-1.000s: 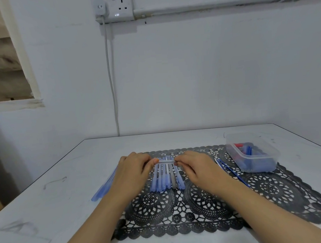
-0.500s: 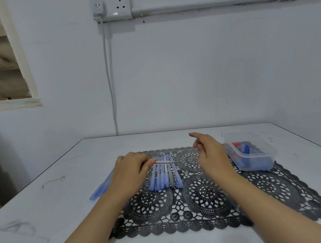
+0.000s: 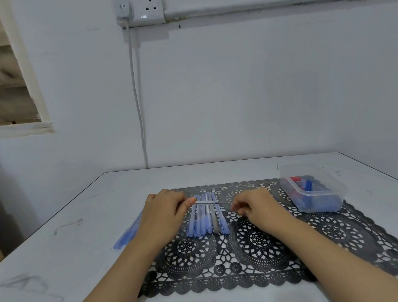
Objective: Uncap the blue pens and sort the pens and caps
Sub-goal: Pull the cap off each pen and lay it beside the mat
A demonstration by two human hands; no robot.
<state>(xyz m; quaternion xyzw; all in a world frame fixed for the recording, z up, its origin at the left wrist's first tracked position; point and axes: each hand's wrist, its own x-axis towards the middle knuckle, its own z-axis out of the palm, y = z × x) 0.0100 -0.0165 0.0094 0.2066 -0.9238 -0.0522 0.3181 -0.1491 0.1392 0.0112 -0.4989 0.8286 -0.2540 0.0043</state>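
Bare forearms (image 3: 131,268), left grip (image 3: 164,212), right grip (image 3: 256,209)

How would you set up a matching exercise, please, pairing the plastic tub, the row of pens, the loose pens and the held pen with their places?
Things: 1 plastic tub; 2 row of pens; 3 loose pens; 4 held pen.
Places: a bare table, left of the mat; b crosswise above the row, in the left hand; c mat's far right corner; d middle of the mat.
Pairs: 1-c; 2-d; 3-a; 4-b.
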